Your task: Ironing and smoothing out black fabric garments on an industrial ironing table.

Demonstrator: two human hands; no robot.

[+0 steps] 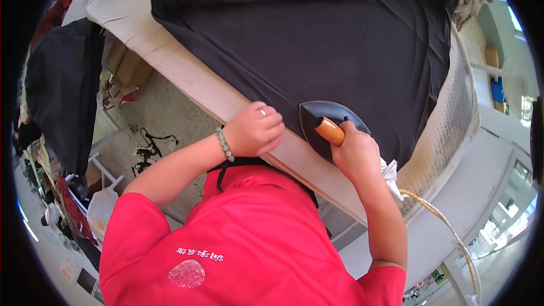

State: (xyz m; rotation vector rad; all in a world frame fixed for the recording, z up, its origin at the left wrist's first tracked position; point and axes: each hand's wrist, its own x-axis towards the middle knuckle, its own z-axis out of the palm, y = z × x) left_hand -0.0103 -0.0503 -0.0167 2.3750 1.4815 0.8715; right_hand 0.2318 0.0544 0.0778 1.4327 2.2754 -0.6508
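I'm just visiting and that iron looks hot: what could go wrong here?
1. The left hand rests as a fist on the edge of the black garment, close to the iron that the right hand grips; a slip could burn it.
2. The iron's cord trails off the ironing table behind the right arm and might snag.
3. Pausing the iron could scorch the fabric.
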